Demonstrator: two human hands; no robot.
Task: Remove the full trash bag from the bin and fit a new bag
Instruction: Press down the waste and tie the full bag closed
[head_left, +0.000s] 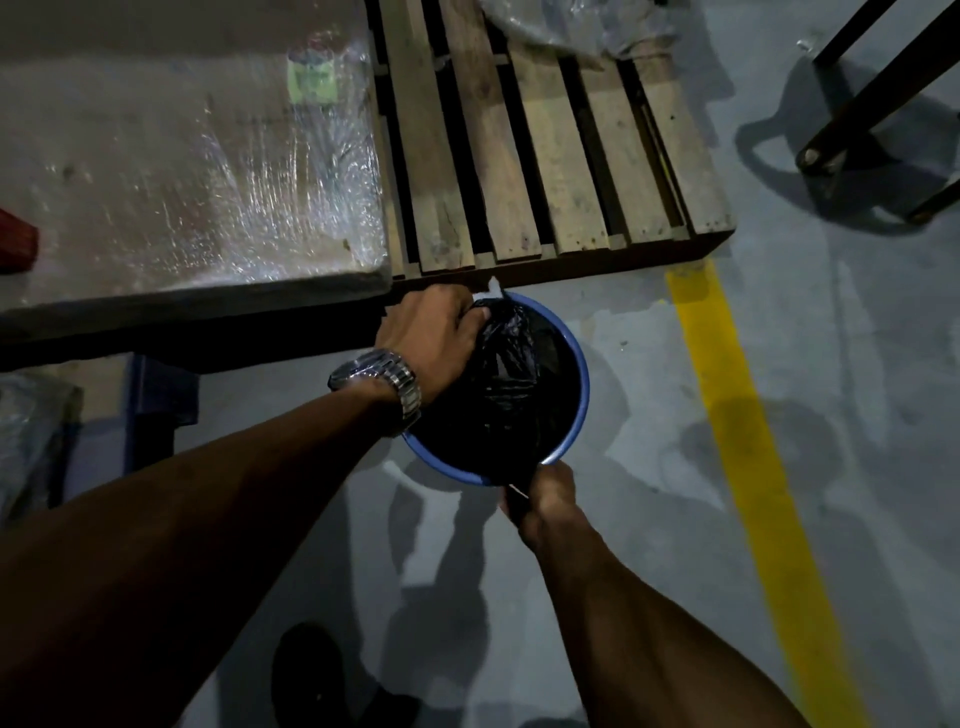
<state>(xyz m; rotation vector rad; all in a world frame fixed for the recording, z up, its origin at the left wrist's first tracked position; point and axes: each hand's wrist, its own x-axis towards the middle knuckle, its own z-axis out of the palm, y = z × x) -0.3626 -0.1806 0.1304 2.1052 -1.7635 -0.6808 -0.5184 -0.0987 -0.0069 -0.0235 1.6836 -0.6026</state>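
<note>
A round blue bin (581, 384) stands on the grey floor just in front of a wooden pallet. A black trash bag (511, 384) fills its mouth, crumpled and glossy. My left hand (431, 338), with a metal watch on the wrist, grips a bunch of the bag at the bin's far left rim. My right hand (545, 499) pinches the bag's edge at the near rim and holds it stretched over the outside. A small white scrap (493, 291) shows at the far rim beside my left fingers.
The wooden pallet (545, 156) lies directly behind the bin. A slab wrapped in clear film (182, 171) sits to the left. A yellow floor line (748, 457) runs along the right. Dark metal legs (857, 130) stand at the upper right. My shoe (311, 675) shows below.
</note>
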